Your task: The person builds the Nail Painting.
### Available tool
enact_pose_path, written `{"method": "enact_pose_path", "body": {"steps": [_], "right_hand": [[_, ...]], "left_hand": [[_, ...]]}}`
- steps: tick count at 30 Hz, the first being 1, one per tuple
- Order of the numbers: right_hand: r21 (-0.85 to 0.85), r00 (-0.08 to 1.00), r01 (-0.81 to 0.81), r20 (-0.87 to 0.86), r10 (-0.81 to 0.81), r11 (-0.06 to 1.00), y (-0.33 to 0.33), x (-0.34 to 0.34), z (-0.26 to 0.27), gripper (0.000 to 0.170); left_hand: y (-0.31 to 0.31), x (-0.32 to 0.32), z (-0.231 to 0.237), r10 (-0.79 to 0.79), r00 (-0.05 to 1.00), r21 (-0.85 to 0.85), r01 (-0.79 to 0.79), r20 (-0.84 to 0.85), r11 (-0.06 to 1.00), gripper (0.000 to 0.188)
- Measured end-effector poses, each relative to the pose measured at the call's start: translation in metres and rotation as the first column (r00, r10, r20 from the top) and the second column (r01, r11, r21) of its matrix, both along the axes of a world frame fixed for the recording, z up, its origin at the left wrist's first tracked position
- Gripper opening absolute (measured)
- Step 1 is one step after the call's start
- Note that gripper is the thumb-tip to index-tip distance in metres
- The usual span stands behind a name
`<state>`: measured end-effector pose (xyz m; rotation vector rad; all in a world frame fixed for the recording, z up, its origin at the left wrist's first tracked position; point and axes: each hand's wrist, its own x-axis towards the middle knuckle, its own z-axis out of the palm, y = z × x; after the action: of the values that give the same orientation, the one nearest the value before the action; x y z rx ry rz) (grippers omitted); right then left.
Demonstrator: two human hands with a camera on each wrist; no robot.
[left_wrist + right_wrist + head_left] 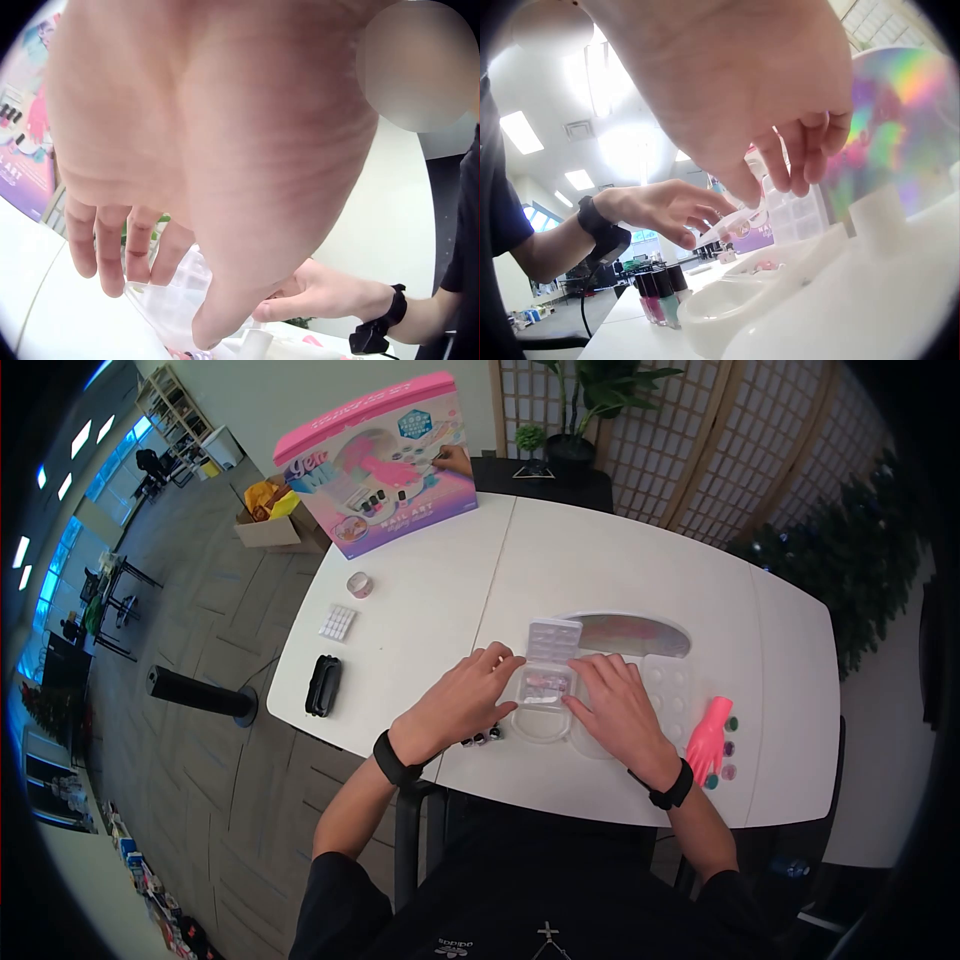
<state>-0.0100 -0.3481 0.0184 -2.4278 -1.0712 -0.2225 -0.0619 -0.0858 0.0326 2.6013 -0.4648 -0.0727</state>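
Observation:
A small clear plastic box (546,686) with pinkish contents is between my two hands, over a white plastic tray. At its far side a lid-like panel of small compartments (555,640) stands up; in the right wrist view this compartment panel (795,214) rises behind the fingers. My left hand (460,695) holds the box's left edge, thumb near, fingers far. On the right edge my right hand (622,705) grips with thumb and index finger. The left wrist view shows the clear plastic (169,300) between thumb and fingers. In the right wrist view a translucent edge tilts beneath the right thumb.
A curved mirror-like panel (635,635) stands behind the hands. Nail polish bottles (660,292) stand left of the tray. Rightward lie a pink model hand (708,740) and several small pots (729,749). Left are a black case (322,686), a white-dotted sheet (338,622) and the toy box (385,470).

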Motion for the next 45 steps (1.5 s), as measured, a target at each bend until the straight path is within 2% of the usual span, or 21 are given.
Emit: {"method": "enact_pose_path", "body": {"steps": [3, 6, 11, 14, 23, 26, 29, 32, 35, 45], "right_hand": [[-0.081, 1.0, 0.005, -0.022, -0.007, 0.997, 0.0, -0.007, -0.003, 0.057], [-0.119, 1.0, 0.013, -0.016, -0.015, 0.993, 0.0, -0.008, -0.01, 0.062], [-0.134, 1.0, 0.02, 0.008, -0.019, 0.991, -0.002, -0.004, -0.014, 0.058], [-0.127, 1.0, 0.015, -0.018, -0.017, 0.992, -0.004, 0.0, -0.016, 0.054], [-0.136, 1.0, -0.005, -0.022, 0.002, 0.991, -0.002, 0.002, -0.019, 0.055], [-0.141, 1.0, -0.002, -0.018, 0.0, 0.99, -0.003, 0.004, -0.019, 0.056], [-0.145, 1.0, 0.003, -0.016, -0.005, 0.989, -0.004, 0.004, -0.019, 0.056], [-0.152, 1.0, 0.006, -0.019, -0.009, 0.988, -0.004, 0.004, -0.018, 0.056], [-0.147, 1.0, 0.003, -0.012, -0.005, 0.989, -0.004, 0.003, -0.02, 0.056], [-0.142, 1.0, 0.0, 0.011, 0.001, 0.99, -0.005, 0.0, -0.021, 0.056]], "left_hand": [[-0.007, 0.008, -0.012, -0.052, 0.999, -0.006, 0.052, 0.01, 0.999, 0.06], [-0.011, 0.013, -0.015, -0.077, 0.997, -0.022, 0.076, -0.028, 0.997, 0.061], [-0.013, 0.015, -0.015, -0.114, 0.993, -0.06, 0.114, -0.008, 0.992, 0.06], [-0.011, 0.017, -0.022, -0.12, 0.993, -0.076, 0.121, 0.014, 0.99, 0.067], [-0.012, 0.018, -0.009, -0.116, 0.991, -0.125, 0.106, -0.072, 0.986, 0.069], [-0.009, 0.019, -0.011, -0.11, 0.983, -0.193, 0.082, -0.144, 0.978, 0.068], [-0.004, 0.013, -0.013, -0.1, 0.994, -0.229, 0.089, -0.037, 0.969, 0.06], [0.003, 0.007, -0.014, -0.102, 0.994, -0.139, 0.096, -0.038, 0.986, 0.052], [0.005, 0.001, -0.01, -0.084, 0.987, -0.132, 0.065, -0.138, 0.989, 0.043], [0.008, -0.004, -0.018, -0.093, 0.988, -0.095, 0.081, -0.123, 0.992, 0.037]]}}
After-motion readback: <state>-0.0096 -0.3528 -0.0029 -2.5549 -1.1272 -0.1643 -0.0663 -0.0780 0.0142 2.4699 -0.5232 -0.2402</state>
